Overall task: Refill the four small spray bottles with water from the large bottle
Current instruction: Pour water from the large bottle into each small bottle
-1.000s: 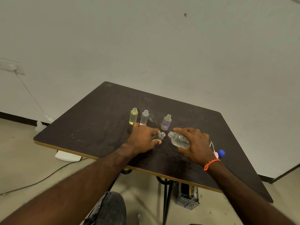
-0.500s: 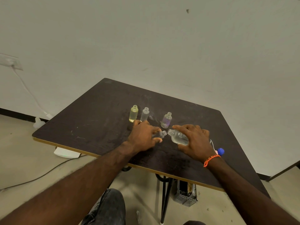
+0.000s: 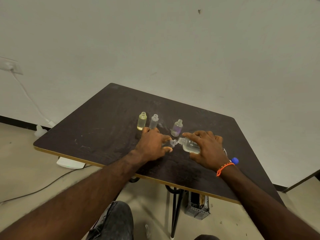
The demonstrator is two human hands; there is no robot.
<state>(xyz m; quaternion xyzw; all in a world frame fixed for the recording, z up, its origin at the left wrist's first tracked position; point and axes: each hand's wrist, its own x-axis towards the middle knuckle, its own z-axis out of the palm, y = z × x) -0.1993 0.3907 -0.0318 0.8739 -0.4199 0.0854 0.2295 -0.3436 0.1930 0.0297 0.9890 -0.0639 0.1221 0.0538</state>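
Pouring underway: right hand (image 3: 206, 149) wraps the larger clear plastic bottle (image 3: 188, 145), tipped on its side, mouth pressed up to the mouth of a small clear spray bottle (image 3: 172, 143). Left hand (image 3: 152, 146) grips that small bottle, fingers curled round it, tilted toward the pourer. Both sit low over the dark brown tabletop (image 3: 103, 129), near its front half.

Three other small bottles stand upright and uncapped just behind the hands: a yellow-tinted one (image 3: 142, 121), a clear frosted one (image 3: 153, 121), a purple-tinted one (image 3: 177, 128). Liquid level in them is too faint to read; cannot tell which are filled.

Blue screw cap (image 3: 235, 160) lies by the right wrist, beyond an orange wristband (image 3: 224, 168).

Judgement: one bottle mid-fill, up to three left, then spray tops to refit; none visible here.
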